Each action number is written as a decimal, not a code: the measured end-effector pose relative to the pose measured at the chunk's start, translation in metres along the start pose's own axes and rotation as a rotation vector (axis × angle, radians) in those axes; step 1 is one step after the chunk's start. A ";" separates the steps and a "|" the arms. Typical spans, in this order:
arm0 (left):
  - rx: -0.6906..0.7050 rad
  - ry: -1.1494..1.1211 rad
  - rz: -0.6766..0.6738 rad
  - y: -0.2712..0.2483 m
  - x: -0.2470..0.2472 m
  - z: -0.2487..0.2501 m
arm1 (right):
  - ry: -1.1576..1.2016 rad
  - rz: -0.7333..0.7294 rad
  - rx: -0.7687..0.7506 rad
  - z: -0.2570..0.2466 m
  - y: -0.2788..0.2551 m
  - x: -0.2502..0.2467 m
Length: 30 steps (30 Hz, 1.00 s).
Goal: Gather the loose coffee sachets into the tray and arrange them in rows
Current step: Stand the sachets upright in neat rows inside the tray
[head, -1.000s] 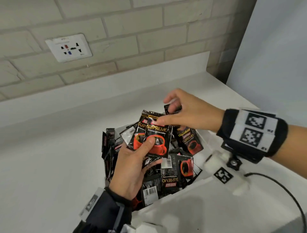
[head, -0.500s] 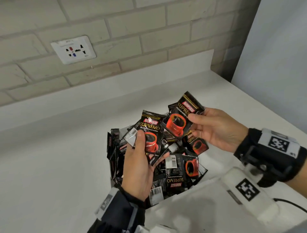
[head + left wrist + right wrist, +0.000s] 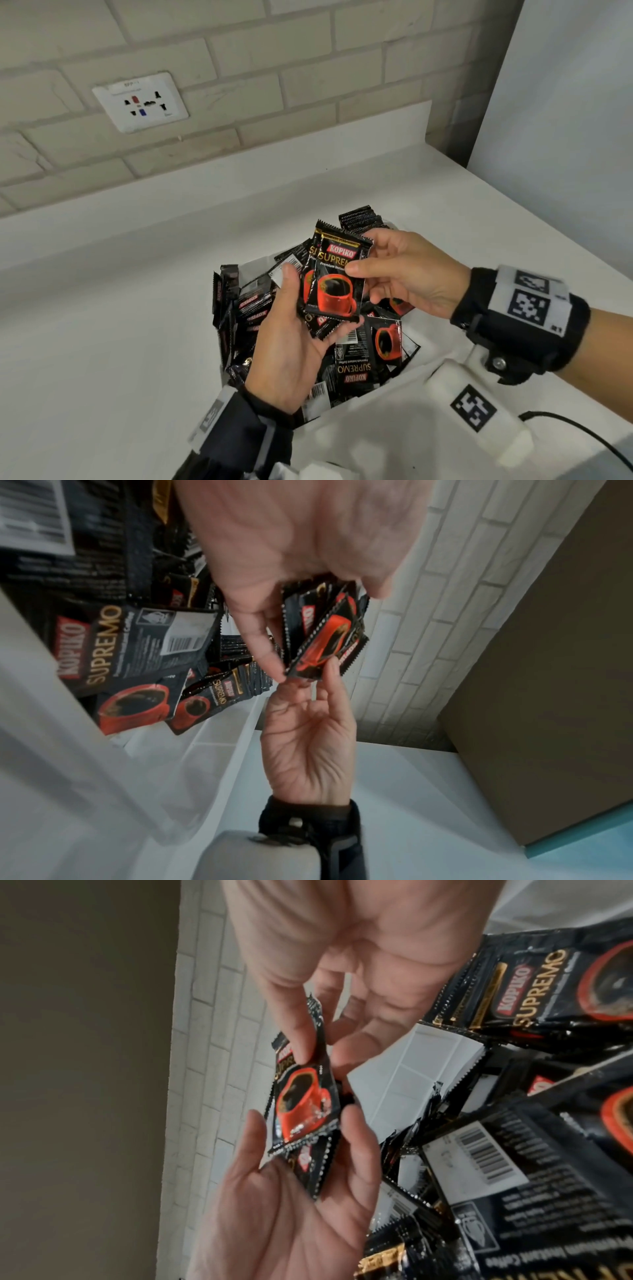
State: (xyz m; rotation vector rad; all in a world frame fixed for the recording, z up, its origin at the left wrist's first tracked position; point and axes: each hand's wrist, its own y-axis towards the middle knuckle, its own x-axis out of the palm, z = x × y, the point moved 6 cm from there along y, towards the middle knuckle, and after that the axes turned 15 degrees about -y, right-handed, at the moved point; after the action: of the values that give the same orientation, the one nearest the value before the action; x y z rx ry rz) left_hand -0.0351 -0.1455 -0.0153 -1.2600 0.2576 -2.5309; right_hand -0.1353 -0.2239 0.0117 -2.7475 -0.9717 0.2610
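We hold a small stack of sachets (image 3: pixel 317 310) in our left hand (image 3: pixel 291 346), palm up, thumb and fingers curled round its edges. Our right hand (image 3: pixel 407 274) pinches the front sachet (image 3: pixel 337 277) between thumb and fingers, setting it against the stack. Both hands hover over the white tray (image 3: pixel 407 383), which sits on the white counter (image 3: pixel 120 325) near us. The tray holds a jumbled heap of loose sachets (image 3: pixel 363 356); some stand on edge at its left side. A wall socket (image 3: pixel 140 101) sits far left.
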 end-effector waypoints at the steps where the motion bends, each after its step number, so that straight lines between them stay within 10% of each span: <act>1: -0.017 -0.014 -0.009 0.000 0.001 -0.001 | -0.001 0.009 0.003 0.001 0.000 -0.001; 18: 0.010 0.123 -0.138 0.004 0.008 0.000 | -0.047 0.057 0.008 0.005 0.002 -0.003; 30: 0.157 0.326 -0.229 0.002 0.027 0.012 | -0.821 -0.023 -0.375 -0.082 0.001 -0.022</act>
State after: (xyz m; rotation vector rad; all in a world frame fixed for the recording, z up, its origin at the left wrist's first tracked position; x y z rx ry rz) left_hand -0.0412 -0.1567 0.0116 -0.8586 -0.0194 -2.8825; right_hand -0.1326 -0.2506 0.0924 -2.9739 -1.3266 1.4110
